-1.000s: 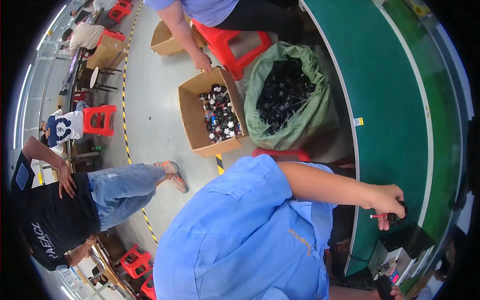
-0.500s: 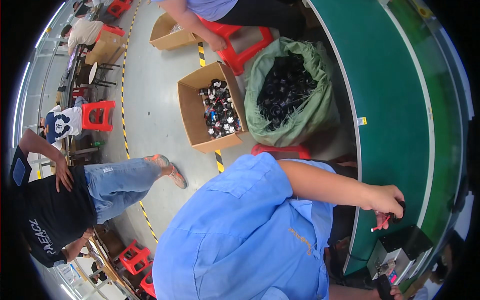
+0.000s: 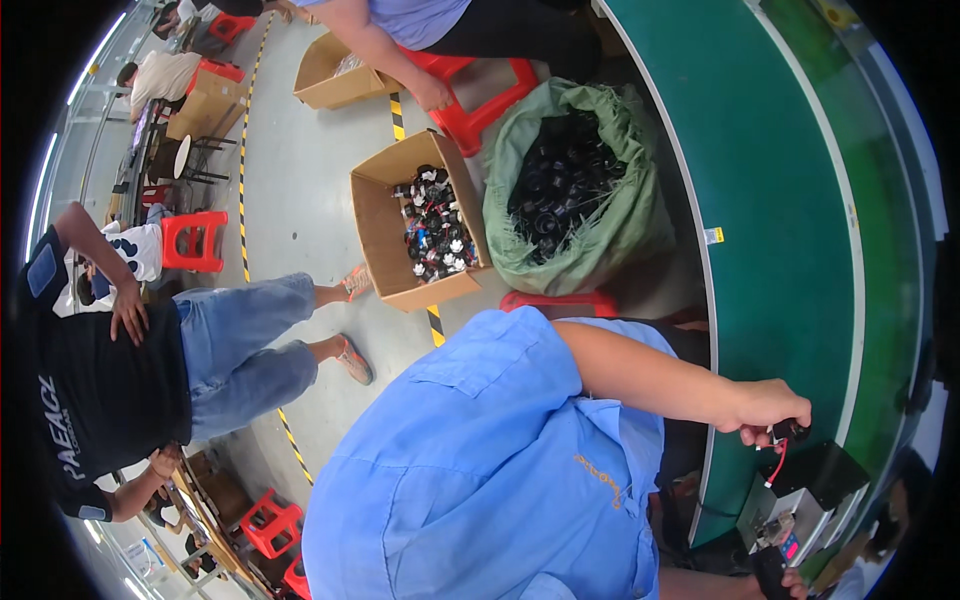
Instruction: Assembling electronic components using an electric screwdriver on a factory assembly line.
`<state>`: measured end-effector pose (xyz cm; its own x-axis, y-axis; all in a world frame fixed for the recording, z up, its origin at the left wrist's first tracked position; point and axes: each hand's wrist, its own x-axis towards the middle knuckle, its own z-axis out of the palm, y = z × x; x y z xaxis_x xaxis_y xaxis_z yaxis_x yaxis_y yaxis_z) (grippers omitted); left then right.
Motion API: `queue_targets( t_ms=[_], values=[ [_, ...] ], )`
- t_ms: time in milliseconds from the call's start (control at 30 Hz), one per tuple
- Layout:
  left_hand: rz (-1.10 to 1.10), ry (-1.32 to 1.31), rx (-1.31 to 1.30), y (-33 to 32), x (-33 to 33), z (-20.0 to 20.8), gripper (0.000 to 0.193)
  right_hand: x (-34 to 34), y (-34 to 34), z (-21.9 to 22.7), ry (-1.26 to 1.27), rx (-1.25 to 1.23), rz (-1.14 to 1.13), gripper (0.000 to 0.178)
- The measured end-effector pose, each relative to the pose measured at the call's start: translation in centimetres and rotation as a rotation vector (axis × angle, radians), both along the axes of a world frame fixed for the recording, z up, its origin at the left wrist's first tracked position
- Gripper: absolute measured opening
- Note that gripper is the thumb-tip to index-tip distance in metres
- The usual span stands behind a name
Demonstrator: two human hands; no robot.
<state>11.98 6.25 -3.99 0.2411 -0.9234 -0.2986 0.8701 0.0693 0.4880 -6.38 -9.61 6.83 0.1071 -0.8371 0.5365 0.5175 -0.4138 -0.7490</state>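
Observation:
My left hand [image 3: 768, 410] reaches over the green conveyor belt, its fingers closed on a small black motor-like part [image 3: 790, 430]. Red wires [image 3: 779, 462] hang from that part and end in a white plug. Just below stands a metal box device [image 3: 790, 510] with a black top and a small lit display. At the lower edge my right hand [image 3: 794, 582] shows only in part, next to a black object [image 3: 769, 572] that it grips; what kind of object this is I cannot make out.
The green conveyor belt [image 3: 765, 300] runs along my right. A carton of small parts [image 3: 385, 235] and a green sack of black parts [image 3: 505, 235] stand on the floor. A seated person [image 3: 410, 40] is near the sack; another person [image 3: 110, 390] stands at left, near red stools [image 3: 270, 525].
My left hand has turned and the part sits slightly lower, closer to the metal box; its red wires now hang downward. The person at left has shifted their legs.

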Motion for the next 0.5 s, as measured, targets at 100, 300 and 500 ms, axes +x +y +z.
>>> queue_targets(
  t_ms=[100, 300, 500],
  values=[
    [0.034, -0.055, 0.010, -0.4, -1.1, -0.3, 0.025, -1.3, -0.2, -0.4, -0.010, -0.011, -0.008, 0.053],
    [0.087, -0.022, -0.097, -0.8, -2.5, -0.3, 0.027, -2.9, -0.8, -0.9, -0.022, -0.027, 0.043, 0.052],
    [0.035, 0.020, -0.093, -1.3, -3.2, -0.9, 0.026, -2.0, 0.4, 0.0, -0.019, -0.092, 0.086, 0.050]
  ],
)
